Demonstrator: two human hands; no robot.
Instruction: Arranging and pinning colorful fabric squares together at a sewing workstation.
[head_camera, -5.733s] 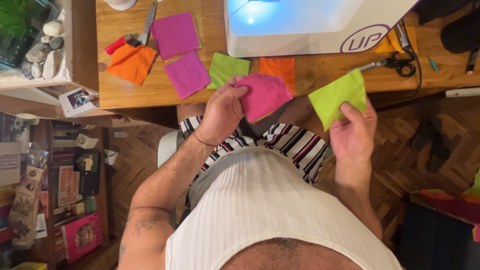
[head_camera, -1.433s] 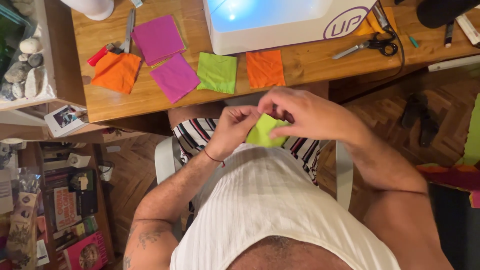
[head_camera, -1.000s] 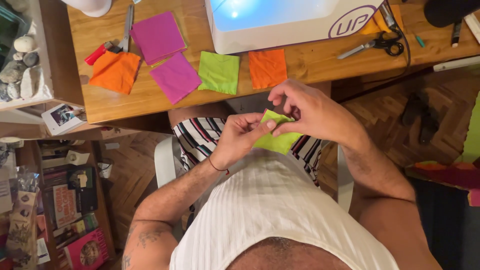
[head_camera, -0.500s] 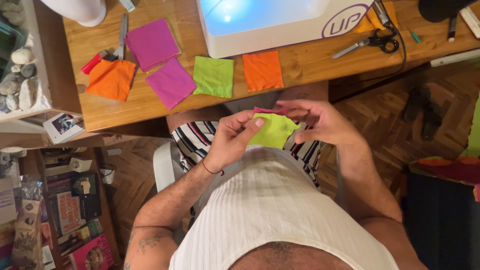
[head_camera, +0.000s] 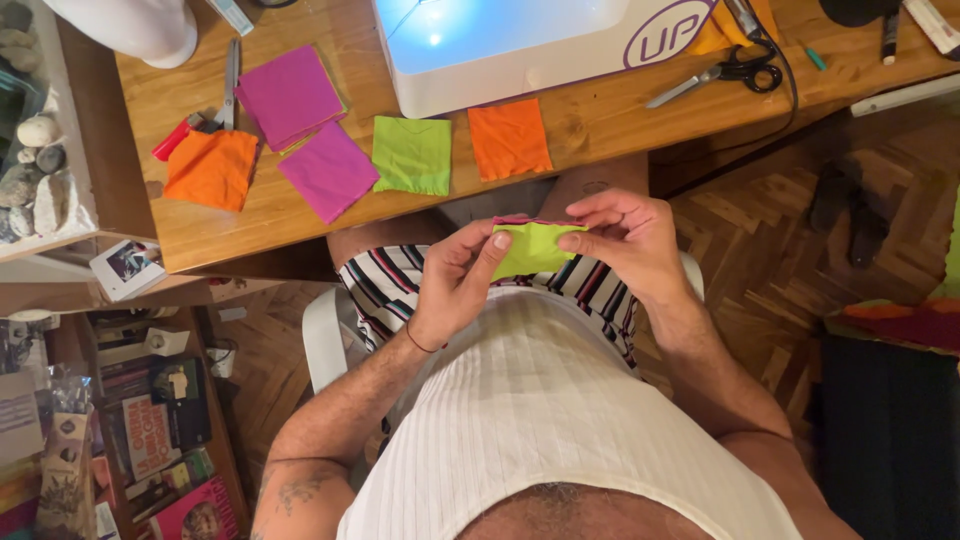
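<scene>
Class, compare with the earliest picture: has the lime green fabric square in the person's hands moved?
Yes. The lime green square moved left, from off to the right of the lap to above the striped shorts, now pinched by both hands.

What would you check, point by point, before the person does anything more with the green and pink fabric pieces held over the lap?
1. Both hands on the pieces: ok. The left hand and right hand pinch the green square from either side.
2. Pink piece lined up behind the green: cannot tell; only a thin pink edge shows along the top.
3. Green square flat: ok, no obvious folds.
4. Sewing machine within reach: ok, on the wooden table just ahead, its light on.
5. Scissors at hand: ok, beside the machine on the right.
6. Spare squares sorted: ok; an orange square and a green spare lie flat, apart.
</scene>
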